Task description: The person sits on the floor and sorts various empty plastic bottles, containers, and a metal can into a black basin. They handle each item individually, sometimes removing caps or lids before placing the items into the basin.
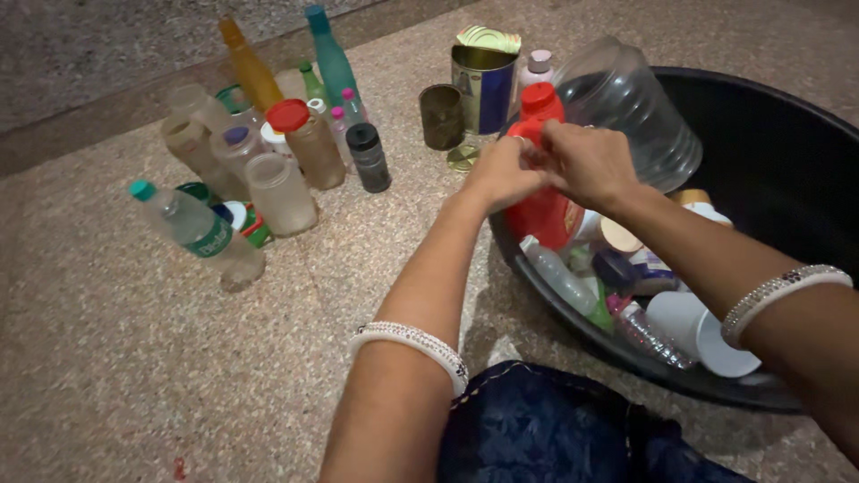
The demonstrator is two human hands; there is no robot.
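Head view looks down on a person sitting on a speckled stone floor (116, 358), both arms stretched forward. The left hand (501, 172) and the right hand (586, 161) meet at the top of a red bottle (541, 210), fingers curled and closed on it just below its red cap (541, 100). The bottle stands tilted at the near rim of a large black tub (787, 161), directly under the hands. Each wrist wears a white beaded bangle.

Just beyond the right hand, a big clear plastic jar (626, 107) lies on its side over the tub's edge. Below the right forearm, inside the tub, lie a small clear bottle (559, 277), white lids (698, 326) and other small containers, jumbled together.

Just past the left hand, on the floor, stand a blue and gold tin (484, 88) with its lid bent open and a dark cup (442, 116) beside it. Farther to the left of the hands, a cluster of upright containers is gathered: a jar with a red lid (304, 143), a small black bottle (368, 157), a tall orange bottle (250, 70), a teal bottle (329, 55) and several cloudy plastic jars. Farthest left, well apart from the hands, a clear water bottle with a green cap (197, 231) stands leaning. Dark blue patterned cloth (537, 429) covers the person's knee between the forearms.
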